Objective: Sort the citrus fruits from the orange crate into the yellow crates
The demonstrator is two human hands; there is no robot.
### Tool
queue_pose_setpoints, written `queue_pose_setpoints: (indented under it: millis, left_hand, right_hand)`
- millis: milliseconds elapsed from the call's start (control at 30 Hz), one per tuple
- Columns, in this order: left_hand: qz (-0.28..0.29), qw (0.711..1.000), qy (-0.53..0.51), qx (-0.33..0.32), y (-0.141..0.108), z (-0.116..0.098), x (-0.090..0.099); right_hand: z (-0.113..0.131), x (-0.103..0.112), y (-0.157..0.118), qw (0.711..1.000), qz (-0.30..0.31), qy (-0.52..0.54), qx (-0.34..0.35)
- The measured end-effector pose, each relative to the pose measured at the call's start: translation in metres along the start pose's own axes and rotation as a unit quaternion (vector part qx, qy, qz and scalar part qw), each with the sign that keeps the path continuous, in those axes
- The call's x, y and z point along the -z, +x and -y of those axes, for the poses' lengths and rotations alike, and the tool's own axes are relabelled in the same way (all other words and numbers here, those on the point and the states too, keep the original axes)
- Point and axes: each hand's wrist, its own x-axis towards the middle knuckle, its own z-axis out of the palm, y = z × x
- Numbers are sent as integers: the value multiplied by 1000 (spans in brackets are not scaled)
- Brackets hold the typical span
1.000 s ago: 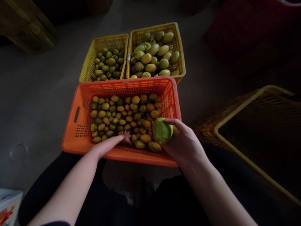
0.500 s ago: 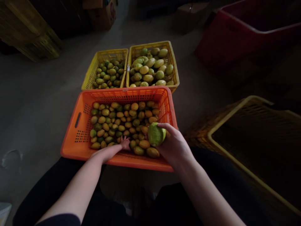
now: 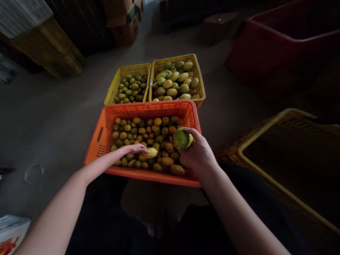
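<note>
My left hand (image 3: 137, 148) is closed on a yellow lemon (image 3: 151, 153), just above the fruit in the orange crate (image 3: 91, 150). The lemon's pointed end faces right. Over the right side of the same crate, my right hand (image 3: 198, 151) grips a large green lemon (image 3: 182, 138), thumb across its top; a green edge beside it may belong to a second fruit, I cannot tell. Many smaller yellow, orange and green lemons (image 3: 142, 130) lie loose in the crate, which rests in front of my legs.
Two yellow crates stand behind the orange one: the left crate (image 3: 113, 86) holds smaller green fruit, the right crate (image 3: 201, 85) larger ones. At right are another yellow crate (image 3: 240, 150) and a red bin (image 3: 240, 53). Cardboard boxes (image 3: 124, 32) and stacked crates (image 3: 57, 42) stand farther back.
My left hand has risen from among the fruit with a yellow lemon in it. My right hand still holds the green lemon. The camera view has shifted a little to the left.
</note>
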Motion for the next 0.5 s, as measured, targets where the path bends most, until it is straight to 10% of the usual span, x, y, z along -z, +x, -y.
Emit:
queue_pose_setpoints:
  millis: [200, 500]
  left_hand:
    - [-39, 969, -227, -85, -93, -59, -8]
    - [-58, 867, -431, -244, -156, -64, -51]
  right_hand:
    - [0, -28, -21, 996, -19, -45, -77]
    - [-28, -38, -32, 983, 100, -79, -130]
